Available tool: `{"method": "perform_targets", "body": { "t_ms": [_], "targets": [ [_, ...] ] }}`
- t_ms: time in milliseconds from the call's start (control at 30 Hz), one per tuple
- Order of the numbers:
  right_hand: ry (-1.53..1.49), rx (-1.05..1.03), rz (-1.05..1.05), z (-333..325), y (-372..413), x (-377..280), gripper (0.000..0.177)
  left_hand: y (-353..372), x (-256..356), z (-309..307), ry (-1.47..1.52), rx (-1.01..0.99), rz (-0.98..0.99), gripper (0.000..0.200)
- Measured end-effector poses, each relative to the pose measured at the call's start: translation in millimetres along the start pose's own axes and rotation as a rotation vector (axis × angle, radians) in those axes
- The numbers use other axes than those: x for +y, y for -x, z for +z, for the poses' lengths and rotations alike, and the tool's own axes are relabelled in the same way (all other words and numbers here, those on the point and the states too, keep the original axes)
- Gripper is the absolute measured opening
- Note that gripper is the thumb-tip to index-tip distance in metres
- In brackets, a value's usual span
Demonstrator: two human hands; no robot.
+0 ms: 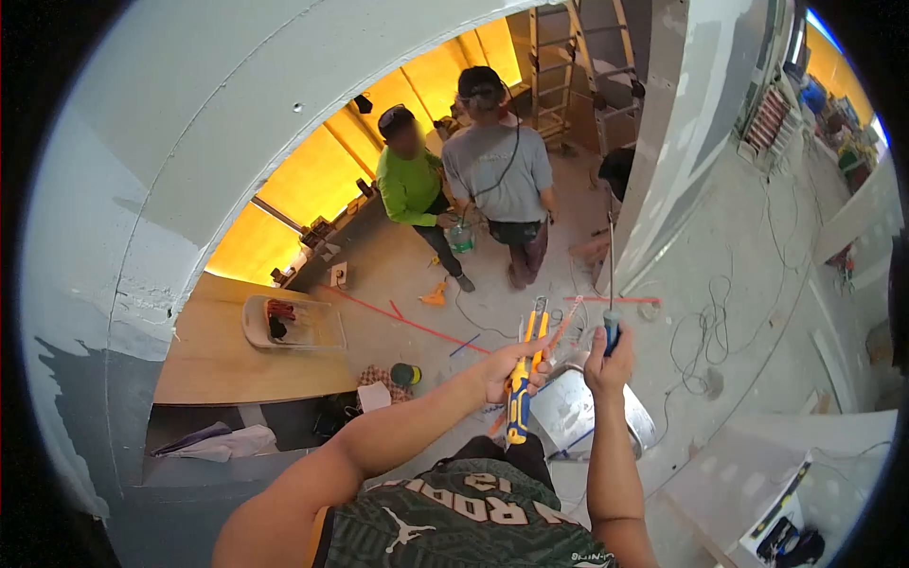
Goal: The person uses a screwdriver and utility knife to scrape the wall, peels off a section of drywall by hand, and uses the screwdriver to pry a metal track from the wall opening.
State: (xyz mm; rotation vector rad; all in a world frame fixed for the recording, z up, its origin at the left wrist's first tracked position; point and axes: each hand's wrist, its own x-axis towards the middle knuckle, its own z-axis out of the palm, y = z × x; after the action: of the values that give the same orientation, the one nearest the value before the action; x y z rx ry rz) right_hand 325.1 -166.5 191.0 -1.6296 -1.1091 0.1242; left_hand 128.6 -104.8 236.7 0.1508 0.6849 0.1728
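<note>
My left hand [507, 372] is closed around a yellow-and-blue utility knife [518, 407], its metal end pointing away from me. A second yellow-orange piece [538, 355] lies alongside it in the same grip. In my right hand [609, 364] is a screwdriver [612, 322] with a dark blue handle, its long thin shaft pointing up and away. Below and between my hands stands a white bucket [606, 431] with smeared sides.
Two people, one in a green top [407, 185] and one in a grey shirt [497, 170], stand ahead. A ladder [587, 76] is behind them. Loose cables [705, 341] lie on the right floor. Left, a wooden board [218, 369] bears a clear plastic bin [327, 328].
</note>
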Motion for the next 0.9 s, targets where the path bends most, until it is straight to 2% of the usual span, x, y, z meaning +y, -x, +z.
{"method": "perform_targets", "body": {
  "t_ms": [67, 133, 200, 267, 333, 433, 667, 767, 900],
  "targets": [
    [-0.079, -0.052, 0.054, -3.0, -2.4, -2.8, 0.031, 11.3, -12.9, -14.3, -0.030, 0.009, -0.018, 0.030],
    [-0.049, -0.086, 0.091, -4.5, -2.0, -1.6, 0.031, 33.6, -23.2, -22.8, -0.192, 0.027, -0.076, 0.031],
    [-0.140, -0.116, 0.247, -4.7, -1.3, 4.8, 0.029, 51.9, -37.4, -36.9, -0.191, -0.032, -0.083, 0.030],
    [-0.095, -0.092, 0.268, 0.9, 0.6, 22.7, 0.029, 71.1, -48.3, -45.4, -0.233, 0.047, -0.095, 0.027],
    [-0.256, -0.114, 0.482, 0.6, -7.5, 18.1, 0.034, 85.4, -50.1, -50.4, -0.158, 0.001, -0.059, 0.024],
    [-0.272, -0.067, 0.494, 2.7, -10.1, 14.5, 0.034, 96.9, -45.6, -54.1, -0.032, -0.029, 0.103, 0.025],
    [-0.338, 0.085, 0.492, 2.8, -9.5, 6.2, 0.028, 110.9, -17.3, -6.6, -0.215, -0.246, 0.098, 0.027],
    [-0.481, 0.178, 0.505, 7.7, -12.1, 10.2, 0.027, 115.1, 1.0, -2.2, -0.293, -0.301, 0.106, 0.032],
    [-0.468, 0.235, 0.521, 9.0, -11.9, 8.8, 0.025, 116.7, 8.0, 2.5, -0.364, -0.344, 0.078, 0.037]
  ]
}}
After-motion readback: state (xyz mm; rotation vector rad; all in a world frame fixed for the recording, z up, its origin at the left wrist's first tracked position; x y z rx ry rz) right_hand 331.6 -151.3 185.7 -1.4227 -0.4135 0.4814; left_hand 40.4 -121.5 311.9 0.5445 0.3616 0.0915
